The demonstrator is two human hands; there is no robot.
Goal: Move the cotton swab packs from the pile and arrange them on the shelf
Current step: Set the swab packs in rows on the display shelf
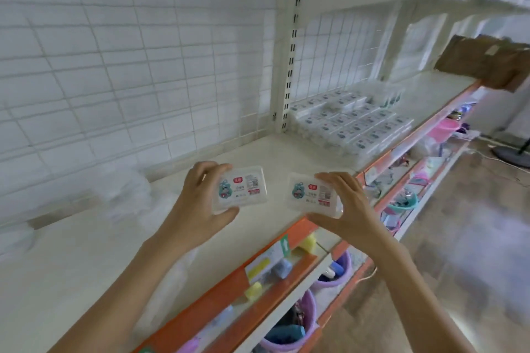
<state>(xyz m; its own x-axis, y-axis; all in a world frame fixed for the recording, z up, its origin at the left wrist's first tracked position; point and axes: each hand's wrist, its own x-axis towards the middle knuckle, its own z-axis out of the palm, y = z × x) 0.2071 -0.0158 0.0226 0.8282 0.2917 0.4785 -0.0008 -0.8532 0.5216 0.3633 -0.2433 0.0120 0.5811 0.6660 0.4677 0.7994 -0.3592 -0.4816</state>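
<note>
I had both hands loaded: the left hand [200, 195] pinched one pack [243, 188] between thumb below and fingers above, and the right hand [344, 203] gripped a second pack [311, 193] the same way. Both packs were in the air over the shelf [86, 252], labels up, long sides running nine to three, with a gap between them. The arranged rows of packs [352, 123] lay up at one o'clock from my hands, well apart, the rows running toward the mesh back panel [338, 46]. By my reckoning the right hand was nearer and should set down first. Open shelf lay between. The white upright post [289, 66] stood at twelve, a cardboard box [484, 63] hung out at two, and crumpled clear plastic wrap [129, 195] sat at nine.
</note>
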